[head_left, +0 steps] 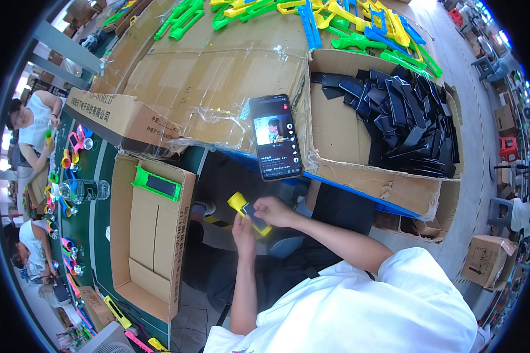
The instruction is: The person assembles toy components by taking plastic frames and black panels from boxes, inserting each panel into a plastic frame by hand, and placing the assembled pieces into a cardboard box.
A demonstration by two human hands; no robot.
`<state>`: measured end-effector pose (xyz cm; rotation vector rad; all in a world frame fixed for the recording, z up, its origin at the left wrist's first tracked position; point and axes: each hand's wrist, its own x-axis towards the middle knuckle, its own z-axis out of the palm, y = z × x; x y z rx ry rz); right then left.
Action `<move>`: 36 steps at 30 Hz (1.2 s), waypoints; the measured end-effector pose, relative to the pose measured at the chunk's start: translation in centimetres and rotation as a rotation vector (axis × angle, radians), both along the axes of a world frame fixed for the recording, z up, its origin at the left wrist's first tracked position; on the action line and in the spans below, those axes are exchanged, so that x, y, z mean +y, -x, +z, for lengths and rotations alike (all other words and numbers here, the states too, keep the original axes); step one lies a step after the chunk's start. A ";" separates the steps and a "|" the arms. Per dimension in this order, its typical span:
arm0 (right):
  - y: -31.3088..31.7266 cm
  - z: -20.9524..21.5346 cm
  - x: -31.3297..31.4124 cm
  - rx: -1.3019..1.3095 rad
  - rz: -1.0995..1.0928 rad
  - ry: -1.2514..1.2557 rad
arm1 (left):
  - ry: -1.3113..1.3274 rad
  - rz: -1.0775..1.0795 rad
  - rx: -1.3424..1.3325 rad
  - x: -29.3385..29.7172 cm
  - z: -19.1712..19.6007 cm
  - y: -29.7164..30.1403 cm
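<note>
Right of the phone [276, 137], an open carton [335, 126] holds black plates [409, 117]; below it, both hands [244, 234] [275, 210] pinch a yellow holder [245, 210].

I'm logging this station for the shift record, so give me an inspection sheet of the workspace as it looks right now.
Surface: flattened cardboard over a blue-edged bench.
Job's things: yellow plastic holder with a dark insert; open box of black inserts; open carton holding one green holder with a dark insert.
Clutter: smartphone with lit screen, water bottle, heap of green, yellow and blue plastic parts.
Hands: left hand holds the yellow holder; right hand on its insert.
Cables: nothing seen.
Surroundings: seated co-workers at left, cartons on floor at right.
</note>
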<state>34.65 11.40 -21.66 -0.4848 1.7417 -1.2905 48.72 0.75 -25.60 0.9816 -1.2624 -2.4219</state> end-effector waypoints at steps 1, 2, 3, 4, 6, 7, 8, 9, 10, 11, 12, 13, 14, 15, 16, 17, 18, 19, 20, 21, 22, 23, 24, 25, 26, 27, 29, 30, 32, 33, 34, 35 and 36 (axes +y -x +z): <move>0.0 -0.3 0.1 -0.040 -0.009 0.019 | 0.001 0.003 0.000 0.0 -0.1 0.2; 0.0 -0.6 0.1 -0.041 -0.006 0.020 | 0.008 0.011 -0.005 0.0 -0.1 0.4; 0.0 -0.8 0.3 -0.021 -0.040 0.037 | 0.013 0.019 -0.011 0.1 -0.1 0.6; -0.1 -1.1 0.4 -0.002 -0.074 0.055 | 0.014 0.022 -0.013 0.3 0.0 0.9; 0.1 -1.5 0.5 0.009 -0.056 0.062 | 0.009 0.028 -0.021 0.3 0.2 1.0; 0.1 -1.6 0.5 0.021 -0.040 0.070 | 0.005 0.031 -0.029 0.3 0.2 1.0; 0.1 -1.7 0.6 0.021 -0.038 0.068 | 0.003 0.033 -0.028 0.4 0.3 1.0; 0.0 -1.6 0.6 -0.085 -0.032 0.047 | 0.003 0.038 -0.025 0.4 0.5 1.0; 0.0 -1.6 0.6 -0.191 -0.026 0.025 | 0.004 0.042 -0.023 0.5 0.7 1.1; 0.0 -1.5 0.6 -0.190 -0.024 0.023 | 0.002 0.045 -0.022 0.6 0.9 1.2; -0.2 -1.6 0.6 -0.105 -0.037 0.044 | 0.015 0.046 -0.033 0.8 1.3 1.2; -0.3 -1.7 0.6 -0.020 -0.051 0.066 | 0.029 0.047 -0.045 0.9 1.5 1.3; -0.4 -1.8 0.6 -0.022 -0.048 0.064 | 0.028 0.050 -0.046 0.9 1.2 1.2; -0.5 -1.8 0.5 0.048 -0.089 0.080 | 0.047 0.041 -0.042 0.8 0.9 1.3; -0.5 -1.9 0.4 0.117 -0.130 0.096 | 0.066 0.033 -0.039 0.7 0.6 1.2; -0.5 -1.9 0.3 0.114 -0.124 0.096 | 0.066 0.039 -0.042 0.6 0.4 1.0; -0.3 -2.0 0.3 0.025 -0.079 0.093 | 0.037 0.049 -0.022 0.6 0.6 0.9; -0.2 -2.0 0.3 -0.066 -0.033 0.089 | 0.008 0.061 -0.002 0.6 0.9 0.9; -0.1 -2.1 0.4 -0.073 -0.025 0.087 | 0.023 0.044 -0.001 0.5 0.5 1.0; 0.0 -2.0 0.3 -0.083 -0.023 0.080 | 0.024 0.053 -0.008 0.4 0.4 1.0; 0.0 -1.9 0.3 -0.094 -0.020 0.073 | 0.008 0.062 -0.002 0.5 0.3 1.1; -0.1 -1.7 0.2 -0.101 -0.011 0.075 | -0.009 0.071 0.004 0.5 0.2 1.1; 0.0 -1.7 0.3 -0.104 -0.018 0.067 | -0.031 0.067 0.018 0.5 0.2 1.0; 0.0 -1.6 0.3 -0.106 -0.025 0.060 | -0.030 0.072 0.014 0.4 0.2 0.9; 0.1 -1.6 0.2 -0.082 0.017 0.059 | -0.025 0.071 0.022 0.3 0.2 0.8; 0.0 -1.8 0.2 -0.081 0.017 0.057 | -0.022 0.064 0.033 0.3 0.2 1.0; -0.3 -2.0 0.2 -0.013 0.003 0.067 | -0.035 0.070 0.040 0.4 0.5 1.1; -0.4 -2.1 0.1 -0.010 0.000 0.067 | -0.045 0.075 0.046 0.4 0.3 1.1; -0.5 -2.3 0.0 0.152 -0.061 0.110 | -0.046 0.068 0.064 0.2 0.2 1.0; -0.5 -2.1 0.0 0.157 -0.065 0.110 | -0.048 0.066 0.079 0.2 0.4 1.1; -0.5 -1.8 0.0 0.126 -0.076 0.102 | -0.080 0.087 0.079 0.3 0.5 1.1; -0.4 -1.6 0.0 0.096 -0.086 0.095 | -0.081 0.081 0.083 0.3 0.7 1.2; -0.3 -1.6 -0.1 0.117 -0.078 0.106 | -0.070 0.072 0.069 0.3 0.7 1.2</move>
